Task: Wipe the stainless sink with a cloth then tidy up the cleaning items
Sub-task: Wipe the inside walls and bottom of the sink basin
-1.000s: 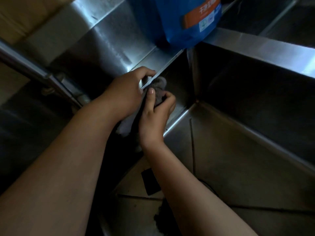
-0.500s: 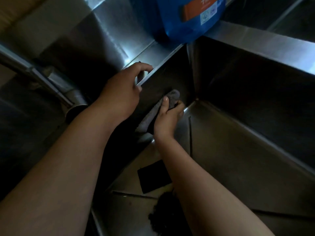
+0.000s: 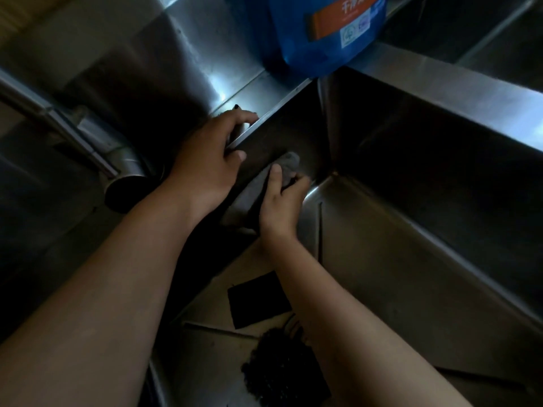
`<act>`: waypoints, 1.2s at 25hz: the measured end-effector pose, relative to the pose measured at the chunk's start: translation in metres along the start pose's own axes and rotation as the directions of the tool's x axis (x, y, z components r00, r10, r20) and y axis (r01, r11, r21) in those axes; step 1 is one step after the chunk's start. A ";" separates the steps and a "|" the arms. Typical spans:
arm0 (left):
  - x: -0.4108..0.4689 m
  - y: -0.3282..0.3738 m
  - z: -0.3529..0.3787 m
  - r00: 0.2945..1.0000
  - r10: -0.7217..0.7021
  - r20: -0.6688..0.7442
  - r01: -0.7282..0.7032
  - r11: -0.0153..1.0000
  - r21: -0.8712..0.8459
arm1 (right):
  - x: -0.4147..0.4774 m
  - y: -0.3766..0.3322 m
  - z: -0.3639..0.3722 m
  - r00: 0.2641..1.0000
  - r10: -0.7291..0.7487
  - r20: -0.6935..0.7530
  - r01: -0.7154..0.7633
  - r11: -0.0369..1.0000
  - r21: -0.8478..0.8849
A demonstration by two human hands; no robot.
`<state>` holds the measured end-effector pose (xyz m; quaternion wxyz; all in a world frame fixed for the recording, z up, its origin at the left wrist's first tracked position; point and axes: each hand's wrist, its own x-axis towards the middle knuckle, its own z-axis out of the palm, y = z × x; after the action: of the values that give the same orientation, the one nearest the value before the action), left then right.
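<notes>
- Two bare hands work at one stainless sink (image 3: 426,259).
- One grey cloth (image 3: 258,186) is pinched by the right hand (image 3: 282,204), thumb on top, and pressed against the basin's back wall near the inner corner.
- Left hand (image 3: 208,160) grips the sink's rim, fingers curled over the edge (holding nothing else).
- One blue bag (image 3: 323,33) stands on the ledge above the corner.
- One dark square pad (image 3: 255,301) and one dark scrubby clump (image 3: 279,374) lie on the basin floor.
- One faucet (image 3: 88,145) reaches in from the left.
</notes>
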<state>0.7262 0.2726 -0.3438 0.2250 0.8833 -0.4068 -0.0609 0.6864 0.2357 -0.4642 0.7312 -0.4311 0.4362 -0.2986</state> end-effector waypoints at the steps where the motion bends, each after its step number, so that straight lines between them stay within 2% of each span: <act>1: 0.000 0.001 -0.001 1.000 -0.004 0.000 0.004 1.000 0.000 | -0.003 -0.013 0.004 0.999 -0.040 -0.013 0.041 0.999 0.033; 6: 0.000 0.004 0.001 0.999 -0.017 -0.036 0.017 1.000 0.003 | -0.002 -0.057 0.014 0.973 -0.214 -0.088 0.221 0.972 0.081; 10: 0.002 0.002 0.005 0.995 -0.027 -0.091 0.030 0.999 0.028 | 0.007 -0.047 0.017 0.948 -0.305 -0.092 0.306 0.952 -0.009; 12: 0.002 0.002 0.008 0.994 -0.033 -0.107 0.036 0.999 0.029 | 0.017 -0.033 0.014 0.954 -0.273 -0.127 0.270 0.962 -0.036; 16: 0.001 0.002 0.011 0.991 -0.029 -0.127 0.033 0.999 0.032 | 0.044 0.008 -0.007 0.976 -0.092 -0.198 0.060 0.985 -0.164; 18: 0.001 0.001 0.012 0.991 -0.024 -0.134 0.030 0.999 0.041 | 0.051 0.025 -0.018 0.986 -0.023 -0.167 -0.014 0.977 -0.215; 22: 0.000 0.001 0.014 0.989 -0.021 -0.149 0.028 0.999 0.044 | 0.055 0.031 -0.024 0.990 0.031 -0.140 -0.063 0.971 -0.232; 25: 0.000 0.002 0.015 0.989 -0.027 -0.148 0.030 0.999 0.018 | 0.045 0.012 -0.021 0.996 -0.025 -0.080 0.011 0.985 -0.172; 30: 0.001 0.003 0.014 0.985 0.045 -0.169 -0.038 0.998 0.047 | 0.028 -0.055 -0.005 0.968 -0.236 -0.081 0.235 0.972 -0.022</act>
<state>0.7208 0.2656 -0.3551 0.2410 0.8812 -0.4056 0.0282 0.6911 0.1862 -0.4276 0.6689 -0.4716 0.4140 -0.3984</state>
